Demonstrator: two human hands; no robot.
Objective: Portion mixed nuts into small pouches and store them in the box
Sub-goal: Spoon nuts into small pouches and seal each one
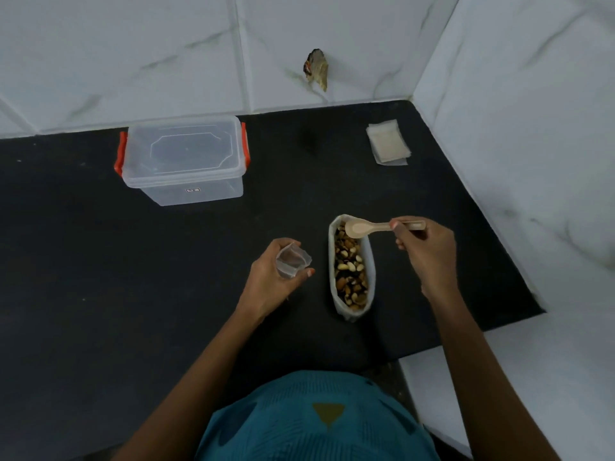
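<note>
Head view: nut bag full, pouch empty, box lidded.

Black counter; tiled wall w/ scrap.

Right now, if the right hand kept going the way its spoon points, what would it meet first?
Probably the open nut bag: the spoon in the right hand hangs over its far end, though its height is unclear.
</note>
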